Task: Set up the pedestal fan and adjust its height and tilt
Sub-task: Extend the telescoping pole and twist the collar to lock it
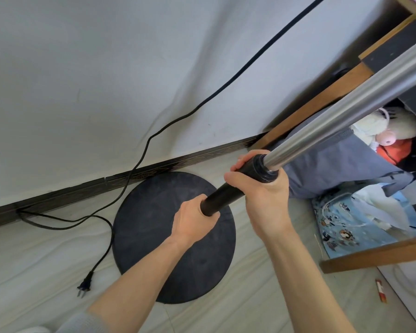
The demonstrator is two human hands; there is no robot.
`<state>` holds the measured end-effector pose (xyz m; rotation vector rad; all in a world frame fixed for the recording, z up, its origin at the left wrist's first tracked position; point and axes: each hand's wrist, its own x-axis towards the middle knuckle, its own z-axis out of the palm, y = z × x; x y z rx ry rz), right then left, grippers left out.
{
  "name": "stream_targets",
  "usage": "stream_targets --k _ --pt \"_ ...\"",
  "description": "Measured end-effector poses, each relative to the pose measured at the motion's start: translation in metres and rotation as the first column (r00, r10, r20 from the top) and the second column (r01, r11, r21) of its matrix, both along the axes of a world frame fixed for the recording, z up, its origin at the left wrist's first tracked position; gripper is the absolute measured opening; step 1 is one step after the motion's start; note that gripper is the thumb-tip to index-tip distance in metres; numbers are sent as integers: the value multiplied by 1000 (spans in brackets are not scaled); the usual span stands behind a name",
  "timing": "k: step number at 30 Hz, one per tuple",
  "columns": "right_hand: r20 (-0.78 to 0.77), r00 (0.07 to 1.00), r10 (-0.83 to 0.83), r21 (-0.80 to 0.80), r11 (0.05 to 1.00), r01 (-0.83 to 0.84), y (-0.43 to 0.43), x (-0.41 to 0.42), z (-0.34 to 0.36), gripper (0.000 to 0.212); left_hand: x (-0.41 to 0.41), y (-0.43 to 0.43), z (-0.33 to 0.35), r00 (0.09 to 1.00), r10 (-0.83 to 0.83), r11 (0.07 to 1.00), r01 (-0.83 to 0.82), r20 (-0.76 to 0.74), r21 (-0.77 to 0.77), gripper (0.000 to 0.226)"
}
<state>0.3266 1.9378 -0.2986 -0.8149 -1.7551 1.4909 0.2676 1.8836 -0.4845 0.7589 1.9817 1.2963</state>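
The fan's round black base (149, 236) sits on the floor by the wall. A black lower tube (226, 193) rises from it toward me, and a silver inner pole (346, 106) runs out of it to the upper right. My left hand (192, 222) is wrapped around the black tube low down. My right hand (262, 195) grips the black collar (264, 168) where the silver pole enters. The fan head is out of view.
A black power cord (139, 164) hangs down the white wall and trails over the floor to an unplugged plug (85, 286). A dark skirting board (58, 195) lines the wall. At right stands wooden furniture (382, 255) with grey cloth, a plush toy (392, 126) and a blue patterned mat (346, 227).
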Motion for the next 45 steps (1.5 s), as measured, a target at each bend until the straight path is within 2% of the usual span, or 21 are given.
stream_targets --k 2,4,6,8,9,11,13,15,18,20,22,24,27,29,31,33,35,38,40,43,45 --pt "35 954 299 -110 949 -294 18 10 9 41 -6 -2 3 998 -69 998 69 15 10 11" --pt "84 792 605 -257 781 -570 42 16 22 44 -13 -4 5 991 -133 991 133 4 4 12" --pt "156 611 776 -291 627 -722 62 17 36 43 -14 -4 5 985 -170 985 170 1 6 14" --pt "177 518 837 -280 547 -789 70 14 39 45 -12 -4 7 985 -173 985 173 5 5 14" --pt "155 519 841 -289 541 -790 70 13 35 45 -11 -4 6 986 -167 986 167 3 2 13" --pt "52 598 799 -312 582 -751 64 13 25 41 -10 -4 6 989 -149 989 149 -7 7 15" --pt "-32 697 717 -317 654 -687 54 14 14 36 -10 -5 7 991 -132 991 132 -26 2 17" --pt "-46 808 588 -241 778 -580 41 12 6 31 -8 -5 9 993 -113 994 113 -28 -4 16" --pt "-55 991 125 -57 990 -128 10 3 -4 25 -6 -5 11 996 -80 997 80 -36 -18 15" --pt "-95 984 -148 35 988 152 -7 -6 -12 23 -6 -4 10 994 -77 997 75 -72 -35 16" --pt "-125 965 -231 78 967 242 -14 -11 -15 23 -6 -2 10 992 -80 996 75 -95 -46 14" --pt "-126 979 -160 101 980 173 -10 -7 -11 29 -5 -3 12 993 -74 996 69 -94 -55 13" --pt "-31 983 181 -28 983 -182 10 8 0 33 -5 -4 13 993 -72 996 66 -98 -60 14" --pt "26 891 453 -171 880 -443 32 15 12 31 -5 -3 12 992 -67 997 62 -108 -56 16" --pt "123 752 647 -208 758 -618 55 18 25 27 -3 -2 12 992 -46 998 42 -113 -44 17" --pt "198 636 746 -185 665 -723 68 17 30 28 0 -3 10 990 -18 999 13 -140 -30 16" --pt "125 599 791 -206 611 -764 72 15 26 31 3 -2 8 983 9 1000 -11 -186 -8 15" --pt "-45 659 751 -224 635 -739 63 13 15 33 5 -2 8 970 39 999 -36 -239 17 18" --pt "-70 758 649 -194 736 -648 51 13 9 30 6 -1 6 963 64 998 -59 -263 27 17" --pt "-49 955 292 -16 956 -293 27 9 -2 24 8 -1 3 957 86 996 -83 -278 23 15" --pt "-56 995 79 89 993 -74 13 4 -7 21 9 0 1 962 83 996 -83 -262 11 16"
